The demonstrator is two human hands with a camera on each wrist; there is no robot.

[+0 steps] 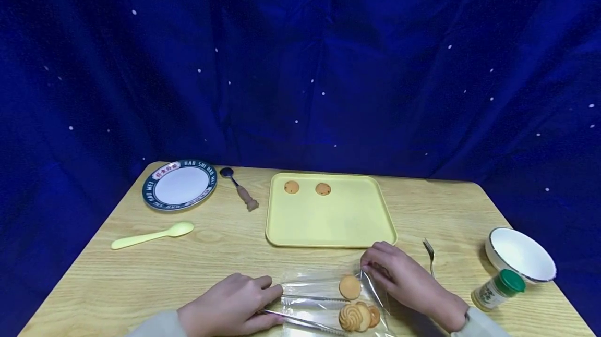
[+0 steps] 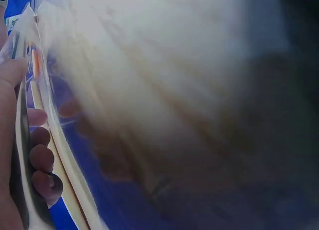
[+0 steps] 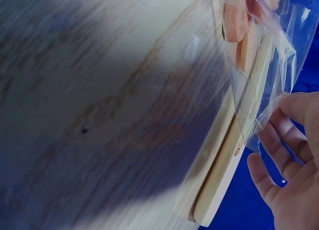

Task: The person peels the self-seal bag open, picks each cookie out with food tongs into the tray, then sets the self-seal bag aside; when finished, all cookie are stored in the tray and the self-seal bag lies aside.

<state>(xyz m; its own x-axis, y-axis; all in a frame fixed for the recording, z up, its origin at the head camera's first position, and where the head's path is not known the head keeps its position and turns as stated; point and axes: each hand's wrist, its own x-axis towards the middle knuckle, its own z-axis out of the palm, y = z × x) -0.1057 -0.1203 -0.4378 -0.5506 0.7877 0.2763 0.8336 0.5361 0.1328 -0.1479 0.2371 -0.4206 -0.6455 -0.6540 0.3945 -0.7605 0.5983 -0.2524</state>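
Note:
My left hand (image 1: 235, 303) grips a pair of metal tongs (image 1: 300, 320), whose two arms stand apart and point right. These arms overlap a clear plastic bag (image 1: 310, 277) at the table's front; they seem to reach inside it. Near their tips lie a round plain cookie (image 1: 350, 287) and a swirl cookie (image 1: 349, 318), with further cookies overlapping behind the swirl one. At the bag's right side, my right hand (image 1: 404, 282) pinches the film between thumb and finger, as the right wrist view confirms on the bag (image 3: 279, 65). The left wrist view shows fingers round the tongs (image 2: 22, 140).
Behind the bag lies a yellow tray (image 1: 338, 222) with two chip cookies (image 1: 323, 189). Leftward are a rimmed plate (image 1: 183, 187), a dark spoon (image 1: 244, 196) and a yellow spoon (image 1: 155, 235). A fork (image 1: 429, 253), green-capped jar (image 1: 497, 290) and white bowl (image 1: 521, 253) stand right.

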